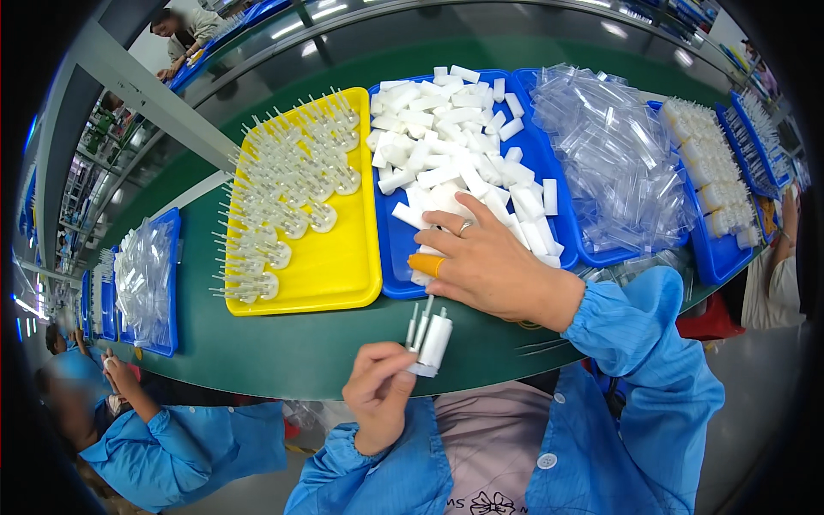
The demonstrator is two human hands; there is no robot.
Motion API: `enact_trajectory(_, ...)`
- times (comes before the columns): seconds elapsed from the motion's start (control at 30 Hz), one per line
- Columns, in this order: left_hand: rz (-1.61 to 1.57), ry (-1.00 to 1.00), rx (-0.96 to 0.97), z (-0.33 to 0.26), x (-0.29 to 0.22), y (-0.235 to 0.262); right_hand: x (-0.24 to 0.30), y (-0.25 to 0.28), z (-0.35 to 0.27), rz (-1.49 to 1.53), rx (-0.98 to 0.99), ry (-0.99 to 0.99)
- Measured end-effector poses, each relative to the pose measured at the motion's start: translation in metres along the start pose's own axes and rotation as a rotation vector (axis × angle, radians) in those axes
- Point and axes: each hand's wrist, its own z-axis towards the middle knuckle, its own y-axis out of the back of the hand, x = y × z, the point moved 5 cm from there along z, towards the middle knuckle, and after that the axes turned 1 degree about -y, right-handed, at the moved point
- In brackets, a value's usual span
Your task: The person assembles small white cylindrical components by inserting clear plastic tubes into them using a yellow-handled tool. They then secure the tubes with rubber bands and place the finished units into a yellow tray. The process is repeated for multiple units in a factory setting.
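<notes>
My left hand (380, 395) pinches a white pronged base (422, 369) in front of my chest, its upright pins pointing up. A white cylindrical sleeve (436, 342) covers one of those pins; others stand bare. My right hand (485, 262) reaches over the near edge of a blue tray (396, 249) heaped with white sleeves (446, 129). It wears a ring and an orange finger cover (427, 264). A white piece (420, 277) shows between the covered finger and the thumb, mostly hidden by them. The other fingers rest on the pile.
At left, a yellow tray (343, 287) holds rows of pronged bases (300, 172). Clear plastic sleeves (601, 154) fill a blue tray on the right, beside a tray of white assembled parts (708, 172). Another person (163, 438) works at the left along the green table (257, 352).
</notes>
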Motion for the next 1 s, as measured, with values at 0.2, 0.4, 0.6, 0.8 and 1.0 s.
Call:
enact_trajectory(0.2, -0.228, -0.008, -0.176, 0.012, 0.006, 0.016, 0.006, -0.001, -0.002, -0.025, 0.103, -0.048)
enact_trajectory(0.4, -0.381, 0.124, -0.218, 0.015, 0.009, 0.020, 0.003, 0.001, -0.005, 0.089, 0.119, -0.024)
enact_trajectory(0.6, -0.459, 0.178, -0.231, 0.015, 0.016, 0.018, 0.007, 0.011, -0.012, 0.092, -0.022, 0.018)
enact_trajectory(0.8, -0.497, 0.198, -0.260, 0.020, 0.016, 0.018, -0.006, 0.042, -0.005, 0.215, -0.223, -0.096)
enact_trajectory(1.0, -0.500, 0.196, -0.248, 0.019, 0.017, 0.016, -0.027, 0.064, -0.007, 0.619, -0.238, -0.333)
